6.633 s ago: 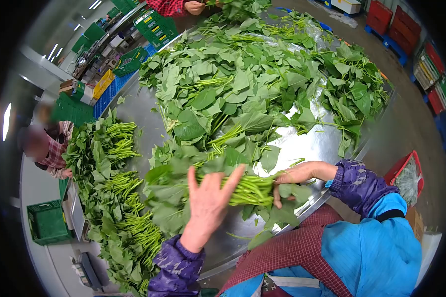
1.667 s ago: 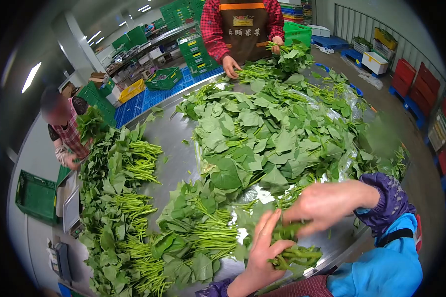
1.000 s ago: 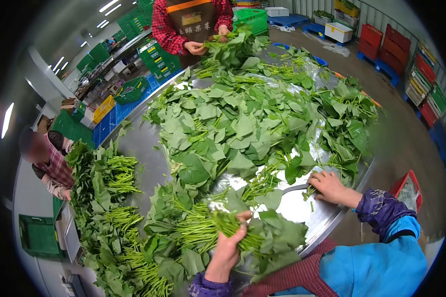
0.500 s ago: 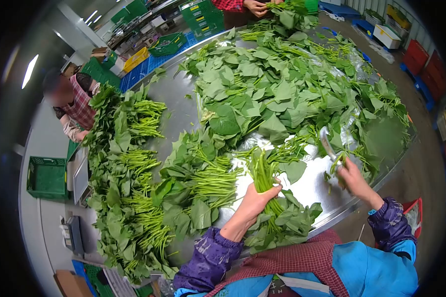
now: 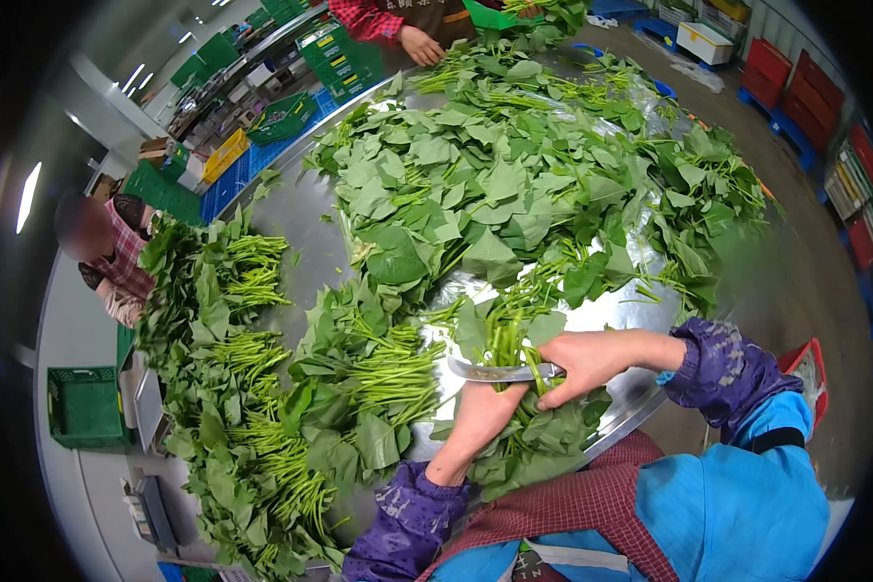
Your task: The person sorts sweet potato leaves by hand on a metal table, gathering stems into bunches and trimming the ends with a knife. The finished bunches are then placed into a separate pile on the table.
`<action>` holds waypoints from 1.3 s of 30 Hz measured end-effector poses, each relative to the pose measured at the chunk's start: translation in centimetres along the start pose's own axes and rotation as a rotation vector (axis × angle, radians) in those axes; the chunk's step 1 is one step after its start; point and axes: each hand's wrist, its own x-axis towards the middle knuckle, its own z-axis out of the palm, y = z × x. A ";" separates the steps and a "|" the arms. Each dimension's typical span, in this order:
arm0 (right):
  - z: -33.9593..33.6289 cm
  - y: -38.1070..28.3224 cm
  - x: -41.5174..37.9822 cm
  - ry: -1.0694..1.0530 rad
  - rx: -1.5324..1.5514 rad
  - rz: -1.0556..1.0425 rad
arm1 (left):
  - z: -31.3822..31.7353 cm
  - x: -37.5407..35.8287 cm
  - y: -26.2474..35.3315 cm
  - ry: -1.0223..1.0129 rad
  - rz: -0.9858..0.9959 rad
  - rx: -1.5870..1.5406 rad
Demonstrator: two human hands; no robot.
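My left hand (image 5: 477,419) grips a bunch of leafy greens (image 5: 520,438) by its stems, the stem ends pointing away from me over the steel table (image 5: 301,218). My right hand (image 5: 592,361) holds a curved knife (image 5: 495,371), its blade lying across the stems just above my left fist. The bunch's leaves hang toward me at the table's near edge. Finished bundles (image 5: 378,369) lie just left of my hands.
A big heap of loose greens (image 5: 514,184) covers the far table. Rows of bundled greens (image 5: 233,388) lie at the left beside a person in plaid (image 5: 107,262). Another person's hand (image 5: 419,44) works at the far end. Green crates (image 5: 82,405) and red crates (image 5: 784,73) stand around.
My right hand has picked up the knife from the table's right side and brought it left, across the stems of the bunch my left hand keeps holding.
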 end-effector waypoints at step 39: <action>0.1 2.8 2.8 0.480 -0.168 -0.035 | -10.3 -8.5 -4.4 0.535 0.390 0.509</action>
